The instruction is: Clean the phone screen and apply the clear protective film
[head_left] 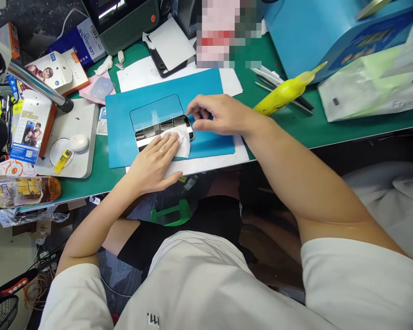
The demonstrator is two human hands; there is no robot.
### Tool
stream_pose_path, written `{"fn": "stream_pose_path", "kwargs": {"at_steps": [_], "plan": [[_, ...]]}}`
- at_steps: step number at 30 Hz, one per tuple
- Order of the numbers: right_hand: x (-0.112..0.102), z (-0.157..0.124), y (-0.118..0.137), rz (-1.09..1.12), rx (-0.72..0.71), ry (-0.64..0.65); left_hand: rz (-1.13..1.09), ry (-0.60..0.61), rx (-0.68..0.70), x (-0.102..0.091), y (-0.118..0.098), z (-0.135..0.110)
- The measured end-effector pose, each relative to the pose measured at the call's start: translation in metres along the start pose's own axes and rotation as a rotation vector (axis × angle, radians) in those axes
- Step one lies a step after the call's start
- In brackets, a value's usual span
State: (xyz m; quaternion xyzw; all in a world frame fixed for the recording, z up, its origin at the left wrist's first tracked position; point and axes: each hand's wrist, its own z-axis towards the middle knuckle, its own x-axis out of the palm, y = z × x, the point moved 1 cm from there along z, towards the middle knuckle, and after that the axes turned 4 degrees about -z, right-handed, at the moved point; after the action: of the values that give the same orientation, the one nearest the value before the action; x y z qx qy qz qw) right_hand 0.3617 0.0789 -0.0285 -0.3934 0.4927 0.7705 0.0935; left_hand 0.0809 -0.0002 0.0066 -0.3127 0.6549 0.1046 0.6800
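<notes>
A green desk (296,133) crosses the upper half of my view. At the left edge I see a bottle (24,190) on its side with amber liquid inside, below printed boxes (27,130) whose contents I can't tell; nor can I for the pale bag (365,87) at upper right. Centre-left, the phone (146,133) lies on the blue mat (119,142). My left hand (154,162) presses a white wipe (183,143) flat against it; my right hand (220,114), loosely curled and unladen, is near its right end.
</notes>
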Motion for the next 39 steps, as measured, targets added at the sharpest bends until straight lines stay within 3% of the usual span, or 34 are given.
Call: {"fn": "stream_pose_path", "kwargs": {"at_steps": [5, 11, 14, 18, 23, 25, 28, 33, 39], "plan": [[-0.002, -0.001, -0.004, -0.004, 0.002, 0.025, 0.01, -0.005, -0.007, -0.001, -0.006, 0.041], [0.001, -0.002, -0.009, 0.064, -0.003, -0.037, 0.02, -0.001, -0.083, -0.009, 0.003, 0.061], [0.0, -0.001, -0.008, 0.101, 0.005, -0.046, 0.023, -0.038, -0.111, -0.011, 0.013, 0.059], [-0.004, -0.001, -0.005, 0.135, 0.033, -0.022, 0.068, -0.065, -0.139, -0.012, 0.021, 0.033], [-0.005, -0.001, -0.003, 0.111, 0.04, 0.0, 0.199, -0.097, -0.233, -0.018, 0.01, 0.001], [-0.004, 0.0, -0.001, 0.098, 0.048, -0.018, 0.222, -0.057, -0.258, -0.019, 0.003, 0.006], [0.0, 0.001, -0.001, 0.097, 0.049, -0.042, 0.217, -0.011, -0.272, -0.018, -0.003, 0.033], [0.005, 0.002, -0.008, 0.123, 0.05, -0.071, 0.179, -0.044, -0.232, -0.013, 0.0, 0.071], [0.0, 0.0, -0.006, 0.133, 0.055, -0.039, 0.223, 0.011, -0.273, -0.019, -0.003, 0.038]]}}
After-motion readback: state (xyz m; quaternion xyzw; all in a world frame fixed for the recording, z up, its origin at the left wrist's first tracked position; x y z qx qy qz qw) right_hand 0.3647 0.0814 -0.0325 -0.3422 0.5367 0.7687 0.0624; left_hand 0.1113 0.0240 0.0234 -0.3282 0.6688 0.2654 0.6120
